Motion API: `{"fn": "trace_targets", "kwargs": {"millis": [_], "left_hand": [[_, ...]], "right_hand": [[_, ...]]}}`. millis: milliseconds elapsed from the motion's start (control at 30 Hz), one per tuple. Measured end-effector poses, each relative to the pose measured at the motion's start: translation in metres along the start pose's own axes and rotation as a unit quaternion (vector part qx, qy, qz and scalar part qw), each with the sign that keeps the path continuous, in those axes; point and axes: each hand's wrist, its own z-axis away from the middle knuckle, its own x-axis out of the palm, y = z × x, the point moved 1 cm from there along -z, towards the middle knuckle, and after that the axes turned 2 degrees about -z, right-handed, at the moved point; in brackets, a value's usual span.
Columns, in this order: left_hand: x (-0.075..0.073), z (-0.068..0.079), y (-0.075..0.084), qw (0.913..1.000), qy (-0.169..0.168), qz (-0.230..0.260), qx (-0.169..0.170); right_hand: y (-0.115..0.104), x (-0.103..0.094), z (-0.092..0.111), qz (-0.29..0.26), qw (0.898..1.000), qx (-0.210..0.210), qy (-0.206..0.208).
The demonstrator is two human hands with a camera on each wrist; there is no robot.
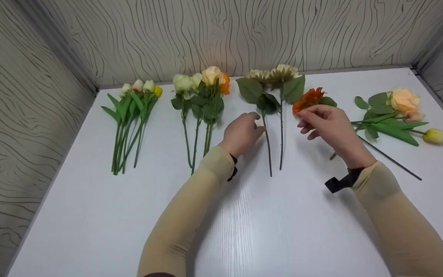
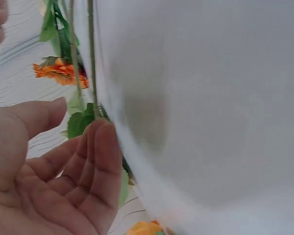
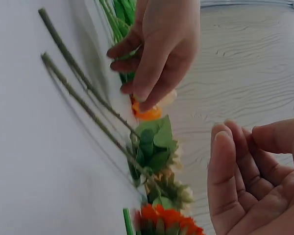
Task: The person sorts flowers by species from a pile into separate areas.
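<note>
My left hand [image 1: 243,132] hovers beside the stems of two cream flowers [image 1: 284,72] with broad green leaves, its fingers loosely bent and apart. In the left wrist view nothing lies between the thumb and fingers of the left hand [image 2: 63,171]. On the right, my right hand [image 1: 331,125] is over an orange flower [image 1: 309,99], partly covering its leaf and stem. The right wrist view has the right hand [image 3: 255,176] with fingers loosely curled, thumb close to the index finger, and no stem in it. The orange-red bloom [image 3: 169,218] appears below it there.
At the left of the white table [image 1: 90,215] lies a bunch of tulips [image 1: 129,107]. Next to it are pale and orange roses [image 1: 210,88]. A peach flower [image 1: 404,100] and a yellow tulip [image 1: 437,136] lie at the right. A patterned wall [image 1: 244,34] borders the back.
</note>
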Motion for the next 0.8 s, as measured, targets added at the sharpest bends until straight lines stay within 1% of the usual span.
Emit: {"fn": "trace_targets", "kwargs": {"millis": [67,133,167,233,267,333,400,467,533,600,700,767,800], "left_hand": [[-0.001,0.007,0.001,0.9995,0.013,-0.005,0.029],[0.001,0.014,0.005,0.9976,0.022,-0.02,0.063],[0.003,0.018,0.007,0.996,0.023,-0.03,0.081],[0.007,0.027,0.014,0.9902,0.02,-0.059,0.125],[0.01,0.032,0.019,0.9856,0.016,-0.077,0.15],[0.017,0.041,0.03,0.9722,0.007,-0.121,0.2],[0.024,0.049,0.043,0.9542,-0.001,-0.163,0.251],[0.03,0.056,0.056,0.9385,-0.01,-0.194,0.285],[0.035,0.062,0.067,0.9267,-0.021,-0.214,0.308],[0.04,0.067,0.077,0.918,-0.03,-0.224,0.326],[0.046,0.071,0.086,0.9101,-0.037,-0.229,0.343],[0.05,0.072,0.089,0.9084,-0.04,-0.231,0.347],[0.051,0.072,0.09,0.9084,-0.041,-0.23,0.347]], "right_hand": [[0.01,-0.017,0.0,0.036,0.999,0.011,0.014],[0.021,-0.039,0.001,0.086,0.996,0.024,0.031],[0.027,-0.051,0.002,0.114,0.992,0.03,0.04],[0.04,-0.076,0.005,0.175,0.982,0.036,0.06],[0.046,-0.088,0.007,0.205,0.976,0.041,0.068],[0.056,-0.111,0.015,0.255,0.962,0.057,0.078],[0.065,-0.13,0.025,0.301,0.948,0.068,0.078],[0.072,-0.145,0.035,0.335,0.936,0.083,0.064],[0.079,-0.153,0.043,0.363,0.927,0.089,0.041],[0.084,-0.156,0.049,0.383,0.92,0.085,0.017],[0.088,-0.154,0.054,0.397,0.915,0.075,-0.001],[0.088,-0.151,0.054,0.4,0.914,0.07,-0.004],[0.088,-0.15,0.054,0.398,0.915,0.07,-0.005]]}}
